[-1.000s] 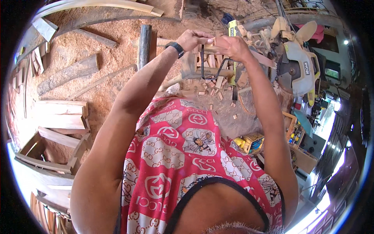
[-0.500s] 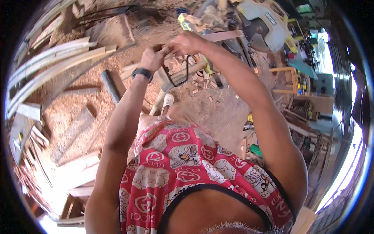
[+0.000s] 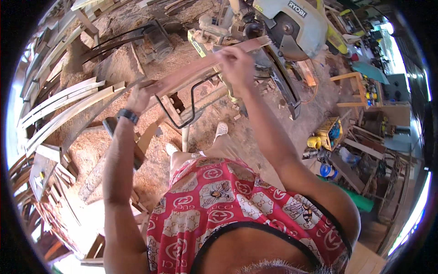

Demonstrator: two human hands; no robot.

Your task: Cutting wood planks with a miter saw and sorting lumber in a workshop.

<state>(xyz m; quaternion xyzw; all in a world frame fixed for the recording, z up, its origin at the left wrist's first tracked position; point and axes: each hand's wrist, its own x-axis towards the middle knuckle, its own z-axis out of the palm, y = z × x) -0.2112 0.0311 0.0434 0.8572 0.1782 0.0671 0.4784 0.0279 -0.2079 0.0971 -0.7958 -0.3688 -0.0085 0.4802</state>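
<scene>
A reddish-brown wooden strip [image 3: 189, 73] slants across the space before me, rising toward the right, where its far end lies beside the miter saw [image 3: 292, 29]. My left hand [image 3: 142, 95], with a dark watch on the wrist, is closed at the strip's near left end. Over the right half of the strip is my right hand [image 3: 237, 68]; its fingers are bent and smeared by motion, so their grip is unclear. A bent black metal rod [image 3: 193, 102] hangs in a loop below the strip, between my hands.
Curved wooden strips [image 3: 68, 107] lie stacked at the left, amid sawdust. A yellow crate [image 3: 331, 132] and a wooden frame [image 3: 360, 86] stand to the right. The saw's dark metal rail [image 3: 285, 86] extends toward me. My feet are on the floor below the rod.
My hands, close together before, are now apart. The left moved left and nearer, the right moved right and slightly nearer. More of the wooden strip shows between them, and the view has shifted.
</scene>
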